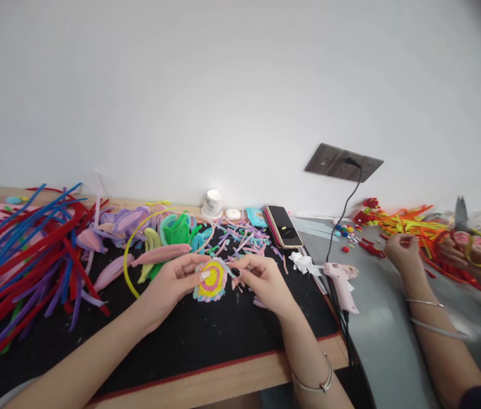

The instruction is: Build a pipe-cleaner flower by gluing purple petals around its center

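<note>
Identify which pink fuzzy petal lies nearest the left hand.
The long pink petal just above the left hand in the picture, in front of the green bundle; the other pink petals lie farther left.

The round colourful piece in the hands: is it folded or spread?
Spread: the round piece shows its yellow and pink rings, the left hand gripping it, the right hand at its edge.

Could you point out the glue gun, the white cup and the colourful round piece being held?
Glue gun (343, 288): head view, on its pink handle.
White cup (214, 203): head view, on its outer side.
Round piece (212, 279): head view, on its yellow middle.
</note>
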Available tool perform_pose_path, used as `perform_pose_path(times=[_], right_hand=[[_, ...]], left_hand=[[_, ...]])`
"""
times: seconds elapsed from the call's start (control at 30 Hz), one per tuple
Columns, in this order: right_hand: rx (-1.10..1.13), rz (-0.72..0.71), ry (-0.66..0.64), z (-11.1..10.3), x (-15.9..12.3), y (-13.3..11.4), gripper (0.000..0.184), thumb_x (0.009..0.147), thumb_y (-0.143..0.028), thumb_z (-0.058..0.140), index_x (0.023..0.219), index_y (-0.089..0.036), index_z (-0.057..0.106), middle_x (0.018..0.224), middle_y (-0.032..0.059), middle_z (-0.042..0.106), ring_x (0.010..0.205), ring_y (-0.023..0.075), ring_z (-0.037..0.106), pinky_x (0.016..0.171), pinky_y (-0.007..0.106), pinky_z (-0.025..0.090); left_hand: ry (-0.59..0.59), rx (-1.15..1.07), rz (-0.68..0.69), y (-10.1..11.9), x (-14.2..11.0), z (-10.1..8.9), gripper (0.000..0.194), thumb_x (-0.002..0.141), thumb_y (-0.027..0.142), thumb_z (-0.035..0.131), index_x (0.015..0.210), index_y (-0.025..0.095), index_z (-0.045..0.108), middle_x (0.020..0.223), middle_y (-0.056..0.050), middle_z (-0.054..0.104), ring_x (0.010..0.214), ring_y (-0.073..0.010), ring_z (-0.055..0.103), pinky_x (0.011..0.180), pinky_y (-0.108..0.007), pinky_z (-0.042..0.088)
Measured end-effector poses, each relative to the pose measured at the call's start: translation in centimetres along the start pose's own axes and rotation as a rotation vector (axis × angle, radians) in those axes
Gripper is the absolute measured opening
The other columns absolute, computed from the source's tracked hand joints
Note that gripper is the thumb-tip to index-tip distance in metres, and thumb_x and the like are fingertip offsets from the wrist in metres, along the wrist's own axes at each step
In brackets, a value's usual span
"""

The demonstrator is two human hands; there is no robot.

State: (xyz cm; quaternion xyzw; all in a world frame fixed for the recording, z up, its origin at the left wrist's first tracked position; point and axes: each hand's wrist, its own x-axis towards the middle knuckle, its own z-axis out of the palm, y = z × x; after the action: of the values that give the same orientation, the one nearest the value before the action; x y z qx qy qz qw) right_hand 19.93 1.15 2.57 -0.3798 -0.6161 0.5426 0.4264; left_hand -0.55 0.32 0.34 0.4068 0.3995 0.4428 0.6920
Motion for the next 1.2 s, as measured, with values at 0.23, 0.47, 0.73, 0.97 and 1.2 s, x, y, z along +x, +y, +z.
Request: perform_pose_path(times=[0.23,0.47,0.73,0.97,1.2], right_hand=[[0.026,-0.042,0.029,0.11,-0.06,0.36,0.010,0.074,-0.027,0.072,0.080,-0.019,0.071,0.074,0.0016,0.066,0.063,0.0125,0.059,0.060,0.026,0.048],[-0.016,-0.194,0.072,0.37,0.30,0.38,0.008,0.071,-0.027,0.075,0.075,-0.020,0.071,0.087,0.0048,0.061,0.086,0.0178,0.058,0.075,0.030,0.047],[0.030,-0.195,0.022,0.58,0.09,0.12,0.007,0.082,-0.025,0.065,0.080,-0.021,0.070,0.105,0.0078,0.068,0.103,0.0210,0.061,0.091,0.038,0.045],[0.042,-0.197,-0.013,0.54,-0.01,-0.14,0.007,0.082,-0.027,0.066,0.083,-0.021,0.070,0.105,0.0079,0.070,0.103,0.0215,0.063,0.093,0.040,0.046],[0.036,-0.216,-0.033,0.46,0.05,-0.07,0.008,0.084,-0.025,0.064,0.086,-0.022,0.072,0.104,0.0072,0.071,0.102,0.0215,0.064,0.093,0.041,0.047]], left_hand=[[-0.035,-0.099,-0.071,0.34,-0.14,0.13,0.034,0.068,0.024,0.079,0.098,0.017,0.066,0.092,-0.005,0.072,0.083,-0.0180,0.066,0.075,-0.027,0.050],[-0.030,-0.143,-0.092,0.02,-0.08,0.15,0.033,0.065,0.022,0.080,0.096,0.017,0.068,0.090,-0.005,0.072,0.082,-0.0183,0.066,0.073,-0.027,0.049],[-0.017,-0.187,-0.107,0.20,-0.02,0.27,0.028,0.065,0.018,0.079,0.092,0.020,0.070,0.090,-0.004,0.072,0.080,-0.0179,0.065,0.070,-0.026,0.049],[-0.023,-0.203,-0.110,0.07,-0.07,0.12,0.026,0.067,0.017,0.077,0.092,0.021,0.071,0.091,-0.004,0.072,0.080,-0.0177,0.065,0.070,-0.026,0.050],[-0.038,-0.193,-0.112,-0.09,-0.08,0.00,0.027,0.068,0.018,0.076,0.094,0.022,0.070,0.092,-0.003,0.072,0.082,-0.0184,0.065,0.070,-0.027,0.049]])
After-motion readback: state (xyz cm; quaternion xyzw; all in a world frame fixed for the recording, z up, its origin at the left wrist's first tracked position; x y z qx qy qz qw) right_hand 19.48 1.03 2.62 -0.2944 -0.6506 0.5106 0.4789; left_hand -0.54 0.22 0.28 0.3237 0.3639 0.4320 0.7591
